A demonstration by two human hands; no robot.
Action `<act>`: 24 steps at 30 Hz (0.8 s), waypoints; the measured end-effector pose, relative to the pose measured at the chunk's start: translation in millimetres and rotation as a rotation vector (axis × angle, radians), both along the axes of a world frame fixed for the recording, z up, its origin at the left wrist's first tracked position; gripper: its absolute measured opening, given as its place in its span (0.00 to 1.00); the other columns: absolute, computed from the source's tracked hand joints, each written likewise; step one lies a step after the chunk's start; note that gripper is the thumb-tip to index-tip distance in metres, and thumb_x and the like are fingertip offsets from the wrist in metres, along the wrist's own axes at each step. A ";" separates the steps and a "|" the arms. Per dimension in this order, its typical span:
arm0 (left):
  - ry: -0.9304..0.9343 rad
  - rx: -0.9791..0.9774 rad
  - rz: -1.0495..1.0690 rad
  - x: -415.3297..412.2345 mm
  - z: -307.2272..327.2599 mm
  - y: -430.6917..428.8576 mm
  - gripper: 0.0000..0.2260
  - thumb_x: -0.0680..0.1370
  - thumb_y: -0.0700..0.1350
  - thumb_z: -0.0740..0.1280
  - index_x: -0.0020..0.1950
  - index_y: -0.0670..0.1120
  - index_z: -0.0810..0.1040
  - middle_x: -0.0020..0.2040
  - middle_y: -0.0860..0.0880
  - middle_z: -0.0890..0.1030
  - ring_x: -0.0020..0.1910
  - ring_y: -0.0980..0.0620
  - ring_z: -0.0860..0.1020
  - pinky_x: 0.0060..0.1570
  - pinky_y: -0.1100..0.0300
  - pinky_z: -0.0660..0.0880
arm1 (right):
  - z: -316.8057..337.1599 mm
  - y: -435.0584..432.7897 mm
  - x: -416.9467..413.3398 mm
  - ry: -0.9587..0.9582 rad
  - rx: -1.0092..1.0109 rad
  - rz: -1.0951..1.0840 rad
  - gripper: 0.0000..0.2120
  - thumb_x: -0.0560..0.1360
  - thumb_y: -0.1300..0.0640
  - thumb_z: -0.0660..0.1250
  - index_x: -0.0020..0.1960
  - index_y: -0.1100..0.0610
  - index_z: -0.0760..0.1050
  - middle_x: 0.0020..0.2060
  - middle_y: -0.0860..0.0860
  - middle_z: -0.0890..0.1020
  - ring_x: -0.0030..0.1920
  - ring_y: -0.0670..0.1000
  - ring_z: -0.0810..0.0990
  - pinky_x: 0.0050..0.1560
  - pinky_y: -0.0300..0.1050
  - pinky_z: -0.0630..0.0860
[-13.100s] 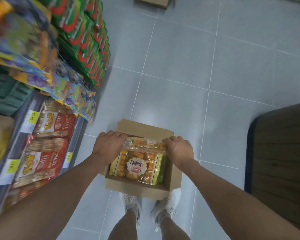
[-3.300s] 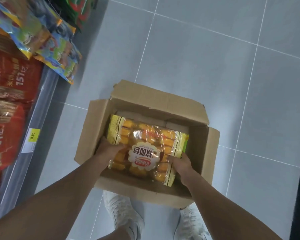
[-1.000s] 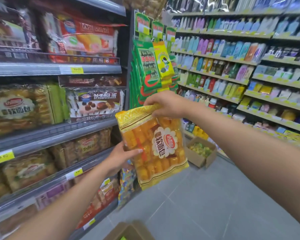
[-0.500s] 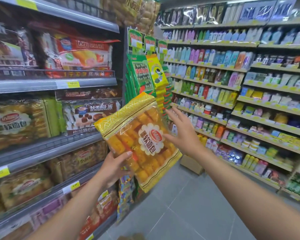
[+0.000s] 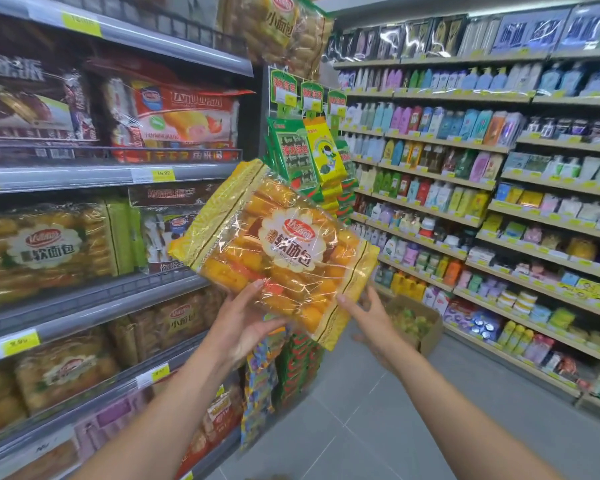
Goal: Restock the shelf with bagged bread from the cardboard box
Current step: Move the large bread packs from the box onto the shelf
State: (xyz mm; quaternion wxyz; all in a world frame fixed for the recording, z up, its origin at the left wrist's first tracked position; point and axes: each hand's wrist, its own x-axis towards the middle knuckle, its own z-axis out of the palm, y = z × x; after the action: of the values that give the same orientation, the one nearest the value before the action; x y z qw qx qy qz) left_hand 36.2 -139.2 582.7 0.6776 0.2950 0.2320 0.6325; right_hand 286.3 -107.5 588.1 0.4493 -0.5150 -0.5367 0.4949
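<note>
I hold a clear bag of bread (image 5: 278, 251) with yellow edges and a white label, tilted, at chest height in front of the shelf (image 5: 84, 303) on my left. My left hand (image 5: 243, 323) grips its lower edge from below, thumb on the front. At the bag's lower right corner my right hand (image 5: 371, 317) has its thumb on the front and its fingers behind. Similar bread bags (image 5: 45, 247) with green edges stand on the middle shelf level, left of the held bag. The cardboard box at my feet is out of view.
Hanging green and yellow snack packets (image 5: 305, 154) sit on a rack right behind the bag. An open carton (image 5: 416, 323) with green items stands on the floor by the opposite shelves of bottles (image 5: 465, 168). Grey tiled aisle floor (image 5: 378, 427) runs between.
The bag has tipped so its label faces me and risen slightly. My right hand dropped from behind the bag's upper side to its lower right corner. Earlier I lifted it out of the box.
</note>
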 end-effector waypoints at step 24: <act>0.699 -0.230 0.272 -261.0 -4.6 -69.6 0.25 0.67 0.57 0.79 0.61 0.50 0.83 0.61 0.44 0.84 0.57 0.45 0.84 0.55 0.45 0.81 | -4.2 77.4 -176.5 0.149 -0.015 0.319 0.49 0.58 0.40 0.84 0.74 0.47 0.68 0.63 0.50 0.82 0.61 0.56 0.82 0.65 0.66 0.75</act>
State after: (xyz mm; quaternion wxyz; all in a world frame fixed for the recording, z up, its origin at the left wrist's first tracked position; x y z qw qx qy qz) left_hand -224.9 -208.8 578.1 0.4964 0.3815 0.5549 0.5478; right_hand 109.8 -30.0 583.9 0.4000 -0.3885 -0.5730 0.6006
